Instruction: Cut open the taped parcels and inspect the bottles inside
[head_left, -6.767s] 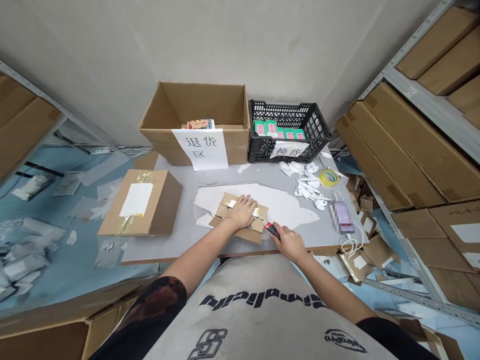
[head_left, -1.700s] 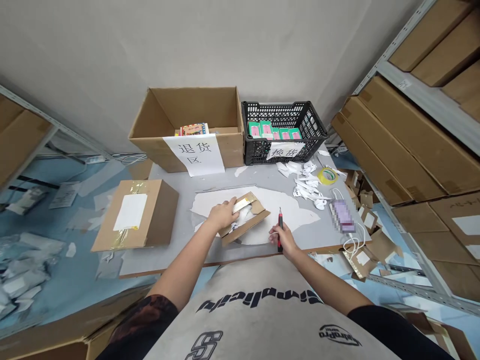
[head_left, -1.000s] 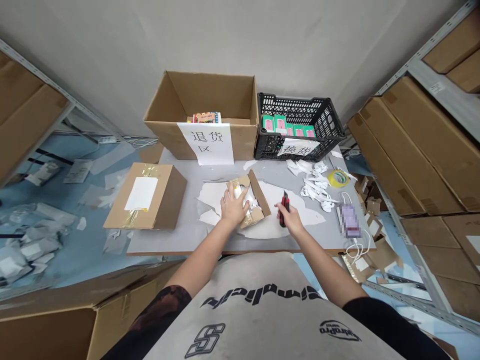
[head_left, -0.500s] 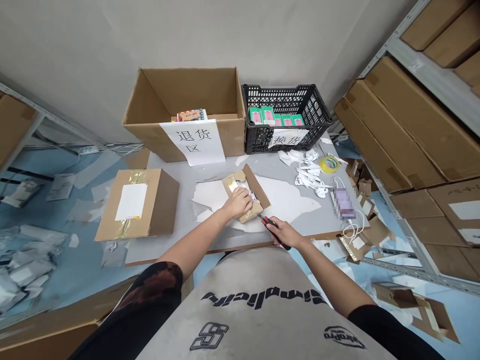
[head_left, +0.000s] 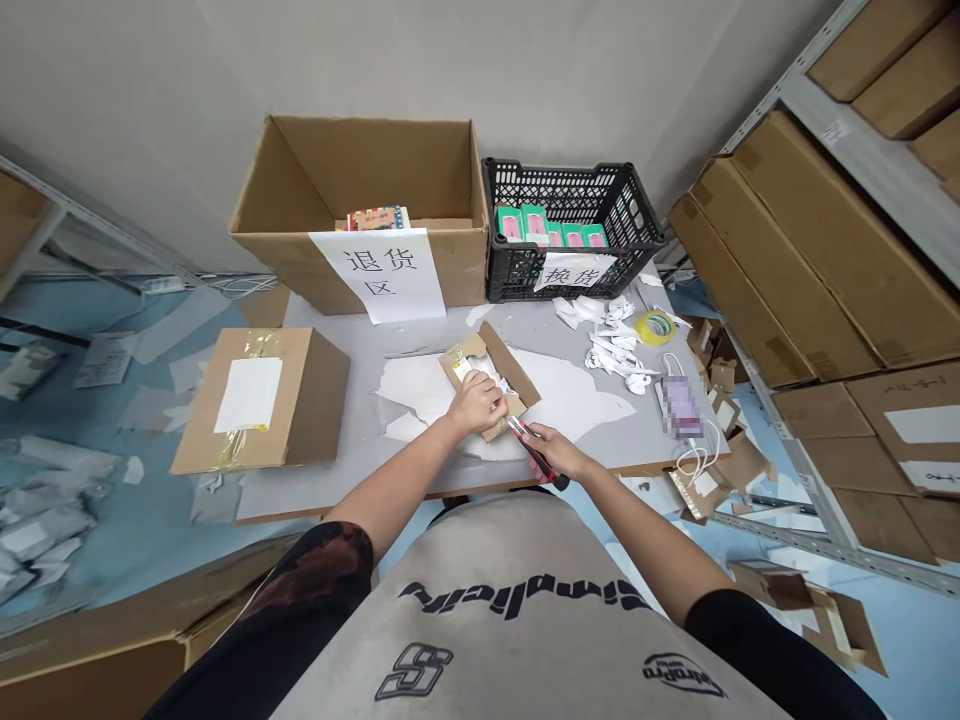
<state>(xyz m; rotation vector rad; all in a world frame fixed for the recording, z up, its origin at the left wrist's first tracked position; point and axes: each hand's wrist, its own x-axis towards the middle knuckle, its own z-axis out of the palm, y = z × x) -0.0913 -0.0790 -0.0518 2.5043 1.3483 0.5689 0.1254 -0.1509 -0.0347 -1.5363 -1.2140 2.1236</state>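
Note:
A small cardboard box (head_left: 514, 368) lies at an angle near the table's front, its long flap raised on the right. Some white material shows inside or on it. My left hand (head_left: 478, 402) is closed over the box's near left part, and its fingers hide what lies under them. My right hand (head_left: 553, 454) grips a red and black utility knife (head_left: 534, 447), whose tip points at the box's near right corner. Under the box spreads a torn white sheet (head_left: 574, 400).
Behind stand a large open carton (head_left: 300, 262) with a paper sign and a black crate (head_left: 574, 215) holding green-and-pink boxes. A taped carton (head_left: 292, 400) sits left. Yellow tape (head_left: 655, 327), crumpled paper (head_left: 616, 350) and a phone (head_left: 681, 407) with a cable lie right.
My right hand has turned the utility knife a little, and its tip sits closer to the box. My left hand stays on the box. The whole view has shifted slightly.

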